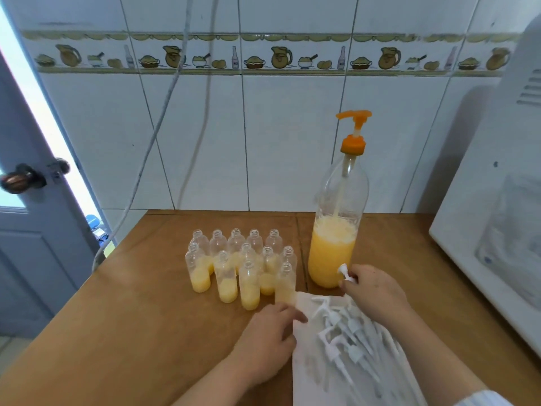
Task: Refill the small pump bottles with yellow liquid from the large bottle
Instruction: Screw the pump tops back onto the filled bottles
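White tiled wall with a frieze of painted jugs, a door standing ajar on the left, and a brown wooden surface (146, 303) carrying the whole job. At the heart of it, the small bottles (243, 268) are standing upright in a tight cluster, mouths uncapped, most showing yellow liquid in the lower part; a few at the back are looking close to empty, though the glare is making that hard to call. Packing them together like this is probably keeping them steady and within easy reach. Just to their right, the large bottle (336, 230) is standing with its orange pump head (354, 118) on top and liquid filling roughly its lower third.

In front of it, the right hand (374, 291) is pinching a white pump top (345, 273) between curled fingers, holding it up right beside the big bottle's base, likely getting ready to cap a bottle. The left hand (269, 335) is lying on the near edge of a white cloth (310, 361), fingers loosely bent and holding nothing that I can make out, seemingly pinning it down. More white pump tops (351, 338) are lying spread on that cloth, tubes pointing this way, probably parked there to stay clean. A white appliance (497, 230) is sitting at the far right.
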